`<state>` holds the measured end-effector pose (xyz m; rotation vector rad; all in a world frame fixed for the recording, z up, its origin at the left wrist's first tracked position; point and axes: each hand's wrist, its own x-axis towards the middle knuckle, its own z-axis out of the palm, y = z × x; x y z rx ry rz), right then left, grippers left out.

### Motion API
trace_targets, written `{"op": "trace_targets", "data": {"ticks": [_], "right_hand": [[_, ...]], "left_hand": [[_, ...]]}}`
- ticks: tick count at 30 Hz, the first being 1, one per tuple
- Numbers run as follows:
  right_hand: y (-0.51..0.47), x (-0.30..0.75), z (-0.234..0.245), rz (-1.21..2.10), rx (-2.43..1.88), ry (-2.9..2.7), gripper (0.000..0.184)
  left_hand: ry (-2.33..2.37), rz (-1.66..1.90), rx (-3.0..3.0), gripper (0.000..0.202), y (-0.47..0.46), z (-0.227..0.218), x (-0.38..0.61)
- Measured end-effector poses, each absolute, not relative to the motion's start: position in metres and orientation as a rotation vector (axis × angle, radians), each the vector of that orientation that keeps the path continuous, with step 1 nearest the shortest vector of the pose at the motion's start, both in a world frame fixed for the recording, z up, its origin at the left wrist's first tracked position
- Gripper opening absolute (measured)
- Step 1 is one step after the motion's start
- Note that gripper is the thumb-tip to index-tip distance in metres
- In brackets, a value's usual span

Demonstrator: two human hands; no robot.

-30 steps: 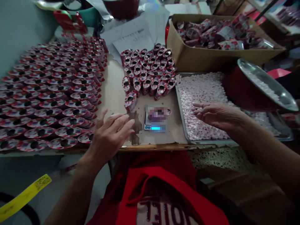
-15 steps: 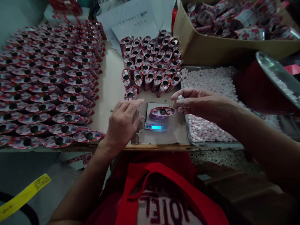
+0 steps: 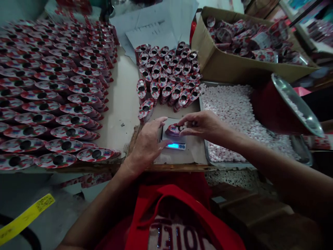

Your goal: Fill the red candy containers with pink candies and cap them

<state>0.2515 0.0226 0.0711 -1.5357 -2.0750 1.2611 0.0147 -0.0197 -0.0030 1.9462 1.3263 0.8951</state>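
A small digital scale (image 3: 177, 147) with a lit blue display sits near the table's front edge. On its plate stands a red-and-white printed packet (image 3: 172, 129) with a dark round hole in its top. Over the packet's right end, my right hand (image 3: 201, 125) pinches a few small white candies (image 3: 185, 127); its fingertips cover part of the hole. My left hand (image 3: 147, 142) is at the scale's left side, thumb and fingers apart, with nothing in it. A similar packet (image 3: 146, 108) stands just behind my left fingers.
Many matching packets (image 3: 52, 104) fill the left side in rows; a smaller group (image 3: 166, 73) stands behind the scale. A metal tray (image 3: 206, 147) of white candies lies right, with a tilted red bowl (image 3: 267, 107) on it. A cardboard box (image 3: 234, 64) holds more packaging.
My right hand has moved left from beside the scale to the packet's top, carrying the white candies. My left hand has shifted right, closer to the scale. The view has moved slightly.
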Motion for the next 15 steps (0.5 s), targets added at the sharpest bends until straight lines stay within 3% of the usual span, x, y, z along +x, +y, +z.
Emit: {"op": "trace_targets", "data": {"ticks": [4, 10, 15], "right_hand": [[0.0223, 0.2525, 0.0648, 1.376, -1.520, -1.923, 0.038], [0.0188, 0.2459, 0.0671, 1.156, -1.458, -1.886, 0.029], [0.0285, 0.2474, 0.0685, 1.423, -1.443, -1.588, 0.030]], "left_hand": [[1.310, 0.877, 1.946, 0.078, -0.0202, 0.0030, 0.0138], [1.307, 0.891, 2.009, 0.071, -0.0179, -0.0014, 0.0144], [1.325, 0.850, 2.012, 0.064, -0.0157, 0.0012, 0.0115]]}}
